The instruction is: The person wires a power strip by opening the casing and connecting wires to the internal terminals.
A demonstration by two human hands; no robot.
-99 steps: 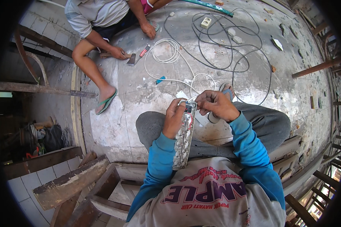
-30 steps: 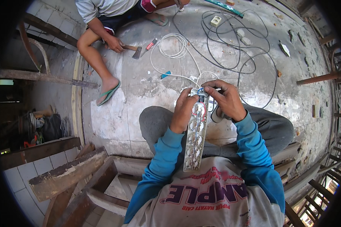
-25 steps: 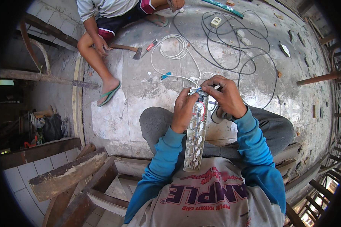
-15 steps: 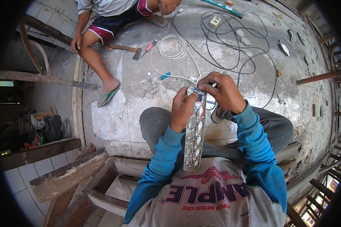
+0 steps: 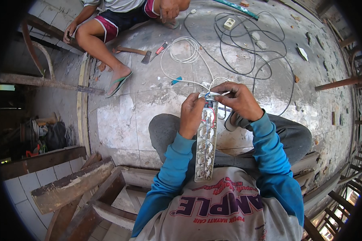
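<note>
An opened power strip point(image 5: 206, 152), its metal contacts and white sockets' undersides showing, stands lengthwise between my hands and my lap. My left hand point(image 5: 192, 114) grips its far end from the left, thumb on the edge. On the other side my right hand point(image 5: 240, 101) pinches the far right corner, fingers closed round it. Between the fingertips a small blue wire point(image 5: 208, 95) and a dark switch part point(image 5: 209, 104) are visible. A red wire point(image 5: 212, 115) curves just below. From the far end a white cable point(image 5: 210, 76) leads away to a loose coil on the floor.
Ahead lie an axe point(image 5: 134, 51), a red-handled tool point(image 5: 161, 48), a small teal piece point(image 5: 176, 80) and a tangled black cable point(image 5: 271, 70) with a white socket point(image 5: 229, 24). Another person's leg point(image 5: 104, 52) is at the far left. Wooden beams point(image 5: 74, 184) stand near left.
My right hand has gone from pinching at the blue wire to holding the strip's right corner. The other person's leg and hand have shifted.
</note>
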